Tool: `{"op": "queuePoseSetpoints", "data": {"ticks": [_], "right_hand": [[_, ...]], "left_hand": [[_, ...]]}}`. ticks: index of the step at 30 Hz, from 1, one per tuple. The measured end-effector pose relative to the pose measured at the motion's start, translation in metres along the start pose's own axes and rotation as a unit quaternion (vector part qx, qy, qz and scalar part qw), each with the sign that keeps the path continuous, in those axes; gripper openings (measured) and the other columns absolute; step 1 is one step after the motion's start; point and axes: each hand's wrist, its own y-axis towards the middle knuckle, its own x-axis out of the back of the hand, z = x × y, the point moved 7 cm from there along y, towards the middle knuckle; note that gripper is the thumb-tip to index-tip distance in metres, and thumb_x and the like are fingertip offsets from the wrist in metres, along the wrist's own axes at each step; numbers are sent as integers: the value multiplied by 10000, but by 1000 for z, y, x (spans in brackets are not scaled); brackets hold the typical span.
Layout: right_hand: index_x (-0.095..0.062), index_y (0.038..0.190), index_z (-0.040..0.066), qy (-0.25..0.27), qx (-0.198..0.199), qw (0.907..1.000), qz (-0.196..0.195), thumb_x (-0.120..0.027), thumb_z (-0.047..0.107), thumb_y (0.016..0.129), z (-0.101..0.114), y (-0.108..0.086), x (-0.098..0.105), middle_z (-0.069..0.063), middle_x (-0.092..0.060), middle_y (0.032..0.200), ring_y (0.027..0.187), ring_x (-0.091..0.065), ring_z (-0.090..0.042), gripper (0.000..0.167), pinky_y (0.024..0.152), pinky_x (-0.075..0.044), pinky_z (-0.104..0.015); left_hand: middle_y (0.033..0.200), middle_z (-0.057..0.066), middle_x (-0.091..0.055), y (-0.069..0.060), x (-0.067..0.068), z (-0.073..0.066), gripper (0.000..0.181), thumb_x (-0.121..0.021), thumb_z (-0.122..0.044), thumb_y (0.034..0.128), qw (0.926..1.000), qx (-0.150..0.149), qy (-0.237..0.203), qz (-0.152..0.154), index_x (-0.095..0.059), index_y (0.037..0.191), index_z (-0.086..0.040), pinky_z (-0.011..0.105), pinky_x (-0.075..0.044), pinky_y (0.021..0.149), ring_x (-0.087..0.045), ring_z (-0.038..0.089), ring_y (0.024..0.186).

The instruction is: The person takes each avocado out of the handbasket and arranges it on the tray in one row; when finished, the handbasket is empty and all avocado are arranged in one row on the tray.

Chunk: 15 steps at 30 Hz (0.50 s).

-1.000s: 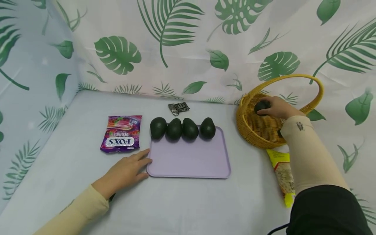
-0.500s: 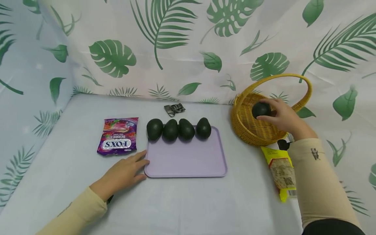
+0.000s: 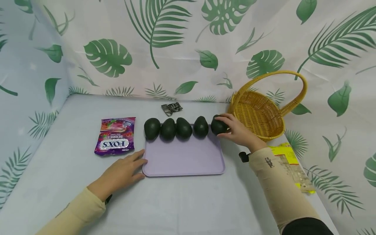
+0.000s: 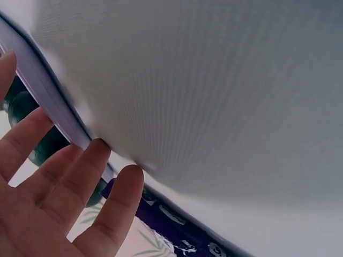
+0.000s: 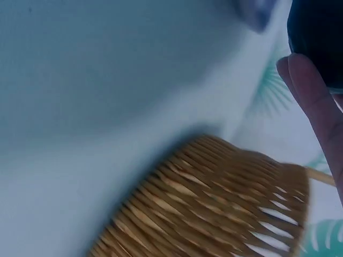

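Note:
My right hand (image 3: 239, 132) grips a dark green avocado (image 3: 218, 125) at the back right corner of the lilac tray (image 3: 182, 160). In the right wrist view, the avocado (image 5: 319, 40) shows at the upper right with fingers (image 5: 311, 88) against it. Several more avocados (image 3: 168, 130) stand in a row along the tray's back edge, left of the held one. My left hand (image 3: 121, 173) touches the tray's left edge with extended fingers. Its spread fingers (image 4: 72, 184) meet the tray rim (image 4: 51, 99) in the left wrist view.
A yellow wicker basket (image 3: 255, 114) with a tall handle stands at the back right. Beside my right forearm lies a yellow packet (image 3: 293, 168). A purple candy bag (image 3: 116, 136) is left of the tray, and a small black wrapper (image 3: 171, 108) lies behind it.
My right hand has lifted the avocado out of the basket and carried it left to the end of the row on the tray. The left hand stays at the tray edge.

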Motion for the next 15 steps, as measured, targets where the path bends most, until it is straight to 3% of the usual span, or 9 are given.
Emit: {"op": "queuePoseSetpoints", "data": {"ticks": [6, 11, 15], "right_hand": [[-472, 1451, 120, -173, -148, 9997, 120, -807, 160, 840, -12, 6, -20, -143, -339, 1525, 1231, -512, -360, 698, 841, -570, -444], [-415, 1502, 157, -327, -194, 9992, 101, -814, 216, 838, -12, 8, -23, -128, -318, 1563, 1089, -609, -320, 776, 819, -574, -433], [-392, 1516, 158, -407, -254, 9988, 61, -816, 266, 836, -12, 8, -23, -144, -294, 1585, 1135, -595, -327, 809, 836, -568, -452]], "left_hand": [[1485, 189, -468, 1, -1, -2, 486, -765, -305, 867, 10000, 4, -20, 73, -654, 1282, -77, 585, -494, 947, -523, 394, 1287], [1482, 192, -470, 2, 1, -1, 484, -768, -304, 863, 10000, 31, 4, 36, -657, 1277, -78, 589, -495, 943, -530, 397, 1280], [1482, 197, -469, 2, 1, 0, 488, -769, -305, 863, 10000, 20, 19, 8, -656, 1276, -72, 588, -498, 939, -532, 395, 1279]]}}
